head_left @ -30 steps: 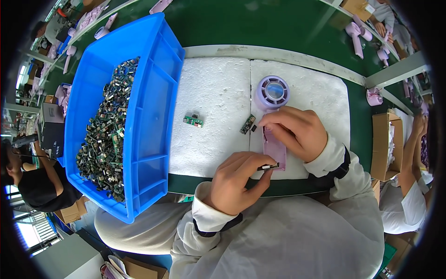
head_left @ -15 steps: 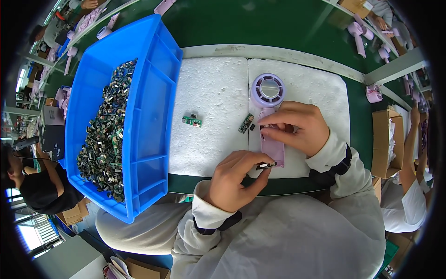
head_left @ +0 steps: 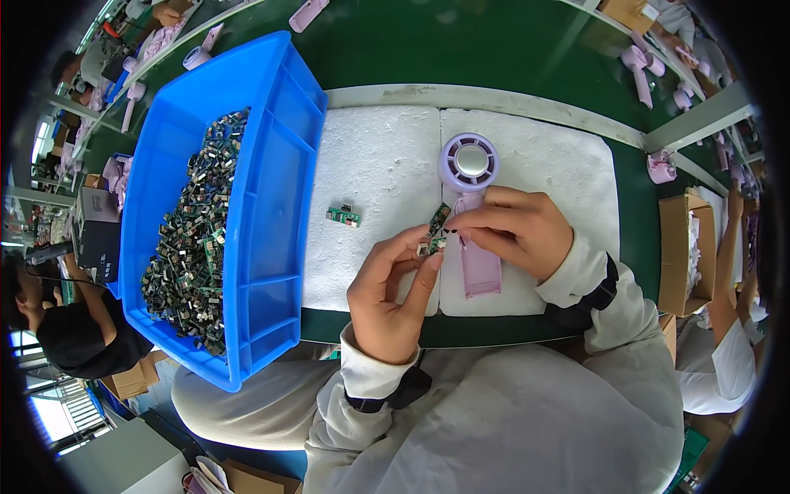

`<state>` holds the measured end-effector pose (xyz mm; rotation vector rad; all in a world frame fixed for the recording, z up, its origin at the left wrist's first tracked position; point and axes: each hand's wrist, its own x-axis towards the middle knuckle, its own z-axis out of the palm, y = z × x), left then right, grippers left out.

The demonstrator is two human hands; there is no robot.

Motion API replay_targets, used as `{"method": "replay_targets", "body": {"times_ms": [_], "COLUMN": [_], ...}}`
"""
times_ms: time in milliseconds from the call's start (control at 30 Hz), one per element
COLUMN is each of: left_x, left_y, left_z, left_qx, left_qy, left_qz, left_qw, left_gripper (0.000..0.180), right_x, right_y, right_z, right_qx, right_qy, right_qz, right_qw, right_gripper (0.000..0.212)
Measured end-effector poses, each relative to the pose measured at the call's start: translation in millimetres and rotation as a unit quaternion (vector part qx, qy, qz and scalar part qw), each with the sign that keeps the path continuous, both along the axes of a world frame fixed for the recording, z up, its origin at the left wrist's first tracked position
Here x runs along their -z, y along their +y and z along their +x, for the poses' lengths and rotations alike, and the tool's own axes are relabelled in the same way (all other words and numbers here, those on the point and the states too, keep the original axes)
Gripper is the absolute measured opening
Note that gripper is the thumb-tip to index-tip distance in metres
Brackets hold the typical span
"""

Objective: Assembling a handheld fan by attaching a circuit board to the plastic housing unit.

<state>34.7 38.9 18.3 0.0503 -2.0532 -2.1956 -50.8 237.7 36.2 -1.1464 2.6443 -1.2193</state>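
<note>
My left hand (head_left: 388, 288) pinches a small green circuit board (head_left: 431, 246) between thumb and fingers. Close beside it, the thumb and forefinger of my right hand (head_left: 522, 235) are pressed together at the board's edge; what they hold is too small to make out. Just beyond the fingertips a second circuit board (head_left: 440, 216) lies on the white foam. A lilac handheld fan (head_left: 480, 272) lies with its round head away from me, its opened handle partly under my right hand. Another circuit board (head_left: 343, 216) rests farther left on the foam.
A deep blue bin (head_left: 276, 214) heaped with circuit boards (head_left: 193, 247) stands at the left. White foam sheets (head_left: 374, 156) cover the green bench (head_left: 461, 45) before me. An open cardboard box (head_left: 687, 255) is at the right. Other people work at both sides.
My left hand has moved up and left with its circuit board, away from the handle's lower end. My right hand has shifted slightly left, off the handle's inside, to meet it.
</note>
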Motion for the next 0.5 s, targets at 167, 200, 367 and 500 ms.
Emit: {"method": "replay_targets", "body": {"times_ms": [167, 200, 367, 500], "left_x": [0.0, -0.1, -1.9, -1.1], "left_y": [-2.1, -1.4, 3.1, 4.4], "left_z": [-4.1, -5.3, -7.4, -7.4], "left_qx": [0.006, 0.008, 0.011, 0.004], "left_qy": [-0.002, -0.003, 0.010, 0.038], "left_qz": [-0.051, -0.050, -0.056, -0.120], "left_qw": [0.999, 0.999, 0.998, 0.992], "left_gripper": [0.032, 0.032, 0.030, 0.028], "right_x": [4.7, 5.9, 1.9, -2.2], "right_y": [-1.3, -1.3, -4.0, -3.6], "right_z": [-0.6, -0.8, 4.9, 6.8], "right_qx": [0.006, 0.005, 0.001, 0.008], "right_qy": [0.010, 0.005, -0.008, 0.011], "right_qz": [-0.028, -0.043, -0.081, -0.083], "right_qw": [1.000, 0.999, 0.997, 0.996], "right_gripper": [0.016, 0.014, 0.011, 0.013]}}
